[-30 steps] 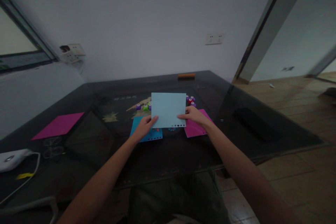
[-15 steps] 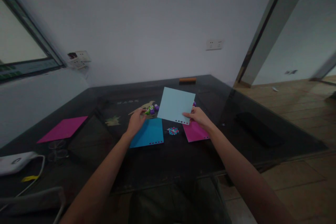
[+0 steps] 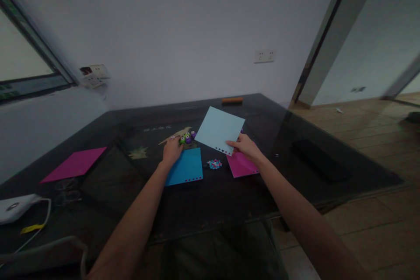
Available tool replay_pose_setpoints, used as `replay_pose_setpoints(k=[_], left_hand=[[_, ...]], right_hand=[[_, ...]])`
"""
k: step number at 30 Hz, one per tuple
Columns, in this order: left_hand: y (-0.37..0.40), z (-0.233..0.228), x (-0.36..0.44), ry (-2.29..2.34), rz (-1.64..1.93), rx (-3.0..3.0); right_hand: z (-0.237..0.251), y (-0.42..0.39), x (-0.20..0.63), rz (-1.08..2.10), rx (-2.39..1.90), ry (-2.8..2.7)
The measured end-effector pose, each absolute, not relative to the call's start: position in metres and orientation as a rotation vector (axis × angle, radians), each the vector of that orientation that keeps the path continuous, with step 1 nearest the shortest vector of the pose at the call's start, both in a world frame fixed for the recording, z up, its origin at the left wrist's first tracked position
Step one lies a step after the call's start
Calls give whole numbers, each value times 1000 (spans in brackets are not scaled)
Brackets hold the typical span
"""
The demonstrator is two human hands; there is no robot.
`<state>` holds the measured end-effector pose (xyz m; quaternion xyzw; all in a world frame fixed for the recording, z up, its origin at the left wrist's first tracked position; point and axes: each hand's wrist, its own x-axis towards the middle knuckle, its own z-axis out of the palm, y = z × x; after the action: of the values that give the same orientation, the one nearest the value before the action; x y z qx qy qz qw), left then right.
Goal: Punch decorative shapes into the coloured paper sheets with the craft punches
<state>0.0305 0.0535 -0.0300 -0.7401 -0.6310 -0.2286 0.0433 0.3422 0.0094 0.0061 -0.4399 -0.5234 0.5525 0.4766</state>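
My right hand point(image 3: 243, 146) pinches the near corner of a light blue paper sheet point(image 3: 218, 129) and holds it tilted above the dark glass table point(image 3: 210, 197); small holes run along its near edge. My left hand point(image 3: 172, 148) rests on the table at a cluster of small green and purple craft punches point(image 3: 187, 138), fingers reaching them. A darker blue sheet point(image 3: 185, 167) with punched holes lies below my left hand. A pink sheet point(image 3: 241, 165) lies under my right wrist. A small heap of coloured paper cutouts point(image 3: 215, 164) sits between the two sheets.
Another pink sheet point(image 3: 75, 164) lies at the far left. A white device with a cable point(image 3: 15, 208) sits at the left edge. An orange block point(image 3: 232, 101) is at the table's far edge. A dark flat object point(image 3: 315, 159) lies at the right. Wooden floor lies to the right.
My left hand let go of the light blue sheet and moved left to the punches. My right hand kept the sheet, which now tilts and sits further right.
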Motion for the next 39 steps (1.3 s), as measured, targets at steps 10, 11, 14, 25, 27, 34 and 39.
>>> replay_pose_setpoints(k=[10,11,14,25,27,34,39], left_hand=[[54,-28,36,-1988,-608,-2212],[54,-28,35,-1995,-612,-2215],[53,-26,33,-2013,-630,-2224],[46,-15,27,-2128,-877,-2139],[46,-11,27,-2138,-979,-2119],[44,-1,45,-2086,-1548,-2217],[38,6,62,-2042,-1940,-2372]], right_hand=[[5,7,338,1336,-1075,-1331],[4,8,338,1334,-1073,-1330],[3,8,337,1317,-1071,-1332],[0,11,337,1313,-1010,-1270],[0,10,336,1317,-1008,-1269],[3,6,335,1312,-992,-1281],[-1,11,336,1306,-977,-1278]])
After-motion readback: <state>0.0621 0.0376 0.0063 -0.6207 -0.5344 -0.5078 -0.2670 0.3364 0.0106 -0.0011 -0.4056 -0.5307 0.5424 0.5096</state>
